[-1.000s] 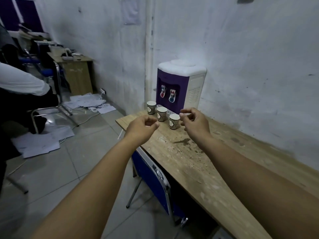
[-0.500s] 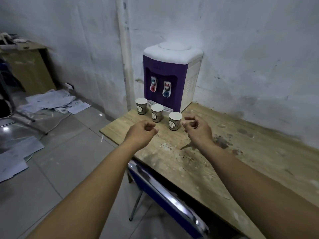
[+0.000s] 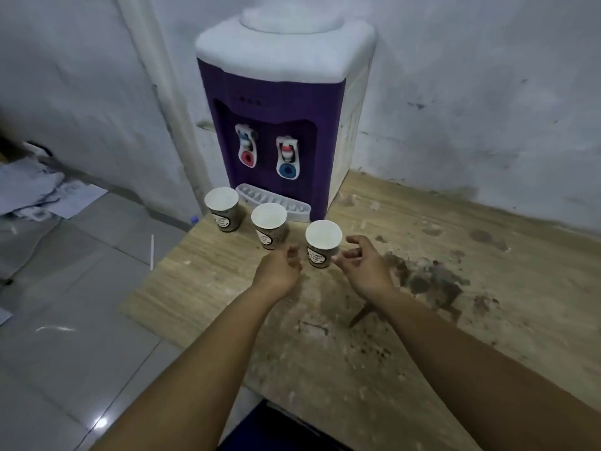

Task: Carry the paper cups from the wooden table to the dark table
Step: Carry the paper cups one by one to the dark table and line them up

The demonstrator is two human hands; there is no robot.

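Left hand (image 3: 276, 271): loosely curled, empty, beside nearest paper cup (image 3: 322, 244).
Right hand (image 3: 366, 266): same, opposite side.
Handling: likely light, crushable; grip mid-wall, gently.

Cup print (image 3: 317, 257) blurred, perhaps lettering; blue chair (image 3: 276, 428) cut off below.

You won't get any readable text here. Each paper cup, left (image 3: 222, 211), middle (image 3: 269, 226) and right (image 3: 322, 244), has a round printed label with lettering, too blurred to read. The water dispenser (image 3: 279, 118) shows small front-panel marks, also illegible.
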